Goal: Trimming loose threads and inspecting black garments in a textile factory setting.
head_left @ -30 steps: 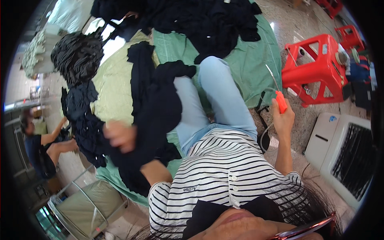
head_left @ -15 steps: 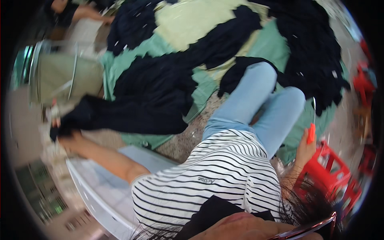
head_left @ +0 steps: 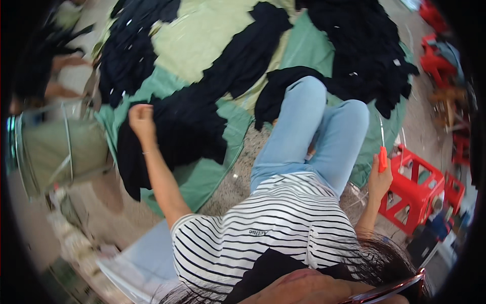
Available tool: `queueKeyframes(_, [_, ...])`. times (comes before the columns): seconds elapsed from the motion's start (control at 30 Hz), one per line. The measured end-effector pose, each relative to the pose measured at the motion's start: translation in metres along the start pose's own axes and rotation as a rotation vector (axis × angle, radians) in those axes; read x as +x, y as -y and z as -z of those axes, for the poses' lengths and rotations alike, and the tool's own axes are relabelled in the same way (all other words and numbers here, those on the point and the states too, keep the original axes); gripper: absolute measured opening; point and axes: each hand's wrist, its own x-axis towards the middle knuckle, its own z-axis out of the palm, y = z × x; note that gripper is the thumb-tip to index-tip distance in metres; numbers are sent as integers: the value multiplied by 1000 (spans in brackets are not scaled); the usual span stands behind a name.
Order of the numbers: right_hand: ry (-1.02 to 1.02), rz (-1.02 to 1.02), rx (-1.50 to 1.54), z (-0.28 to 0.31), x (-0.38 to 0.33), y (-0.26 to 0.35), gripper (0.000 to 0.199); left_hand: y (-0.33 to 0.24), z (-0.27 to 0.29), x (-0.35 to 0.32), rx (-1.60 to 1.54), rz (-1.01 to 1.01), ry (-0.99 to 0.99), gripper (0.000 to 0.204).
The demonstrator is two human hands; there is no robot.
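My left hand (head_left: pixel 142 121) is above a long piece of navy-black cloth (head_left: pixel 177 126), its fingers curled in loosely and no cloth visibly bunched in them. The cloth lies rumpled on a green sheet (head_left: pixel 195 187), and its near-left end droops over the sheet's edge. At the right, my right hand (head_left: pixel 379 182) grips an orange-handled tool (head_left: pixel 382 159) with a thin metal blade pointing away from me. The blade's exact kind is too small to make out. More dark cloth (head_left: pixel 288 83) lies against my knees.
Heaps of dark cloth (head_left: pixel 367 55) lie far right and far left (head_left: pixel 126 55) around a pale yellow sheet (head_left: pixel 197 40). A red plastic stool (head_left: pixel 412 187) stands beside my right hand. At the left is an olive fabric bin (head_left: pixel 66 147); a white panel (head_left: pixel 147 258) lies near my left elbow. Another person (head_left: pixel 55 76) is far left.
My left hand has moved from the far left, where it held the dark cloth's end, back over the cloth. That end has dropped. My right hand keeps the orange-handled tool.
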Motion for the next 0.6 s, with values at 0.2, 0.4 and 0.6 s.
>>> queueKeyframes(0.2, [3,-198,-14,5,-3,-23,32,-49,-311,-115,-79,-169,725,20])
queueKeyframes(0.4, [-19,-395,-73,-9,-28,-65,26,-171,-520,-170,-6,-834,1085,37])
queueKeyframes(0.6, [99,-625,-61,-19,-8,-20,27,-168,-615,-229,616,-1567,1407,65])
